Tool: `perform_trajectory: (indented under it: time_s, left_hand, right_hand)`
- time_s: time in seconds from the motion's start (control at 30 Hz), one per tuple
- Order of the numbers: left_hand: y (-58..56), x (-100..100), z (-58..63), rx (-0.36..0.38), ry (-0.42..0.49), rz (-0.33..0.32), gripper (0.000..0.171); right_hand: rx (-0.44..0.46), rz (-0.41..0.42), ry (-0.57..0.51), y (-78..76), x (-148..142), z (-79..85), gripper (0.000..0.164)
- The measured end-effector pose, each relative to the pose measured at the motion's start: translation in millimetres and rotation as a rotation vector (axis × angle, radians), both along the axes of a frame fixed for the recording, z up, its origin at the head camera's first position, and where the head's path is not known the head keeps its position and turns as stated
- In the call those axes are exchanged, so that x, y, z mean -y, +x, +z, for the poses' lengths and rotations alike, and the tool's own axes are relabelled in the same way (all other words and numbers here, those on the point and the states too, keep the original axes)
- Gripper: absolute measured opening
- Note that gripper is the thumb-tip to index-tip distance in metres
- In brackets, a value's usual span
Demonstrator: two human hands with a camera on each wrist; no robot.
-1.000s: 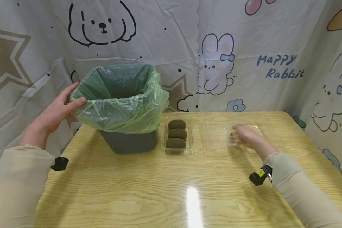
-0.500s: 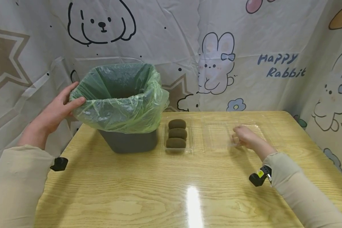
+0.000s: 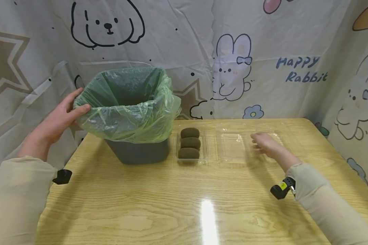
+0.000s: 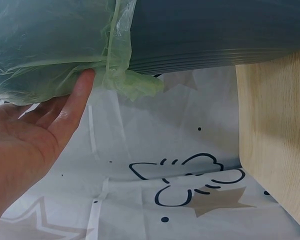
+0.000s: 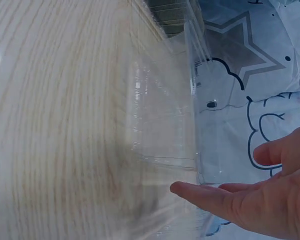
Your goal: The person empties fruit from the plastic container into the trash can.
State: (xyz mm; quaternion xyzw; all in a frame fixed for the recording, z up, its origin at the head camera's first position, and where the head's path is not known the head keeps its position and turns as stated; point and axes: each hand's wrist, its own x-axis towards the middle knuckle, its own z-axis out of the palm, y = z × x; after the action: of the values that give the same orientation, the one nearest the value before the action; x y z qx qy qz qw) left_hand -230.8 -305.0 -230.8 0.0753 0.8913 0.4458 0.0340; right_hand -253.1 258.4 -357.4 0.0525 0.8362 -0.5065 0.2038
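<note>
My left hand (image 3: 59,117) rests at the upper left corner of a grey trash bin (image 3: 139,152) lined with a green plastic bag (image 3: 125,122). Its thumb lies at the front of the rim; in the left wrist view, straight fingers touch the bag's outside. My right hand (image 3: 267,145) hovers by a clear plastic container (image 3: 233,160) at the table's right, holding nothing; the right wrist view shows its thumb well apart from its fingers. Between bin and container sits a smaller clear plastic tray (image 3: 206,149) with three brown, kiwi-like ovals (image 3: 190,143) in a row.
Everything stands on a light wood table (image 3: 132,211), with a bright reflection near its front. A white curtain (image 3: 184,44) printed with cartoon animals hangs behind and on both sides. The bin stands close to the table's left edge.
My right hand was gripping the clear container, which shifted a little on the table; now its fingers have come away from it. My left hand has stayed at the bin's rim.
</note>
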Motion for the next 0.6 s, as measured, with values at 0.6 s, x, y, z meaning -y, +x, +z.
perform_trajectory:
  time_s: [0.6]
  left_hand:
    - [1.5,-0.8,1.7,0.011,0.008,-0.001,0.068]
  right_hand:
    - [-0.184,0.062,0.272,-8.2,31.9,31.8,0.057]
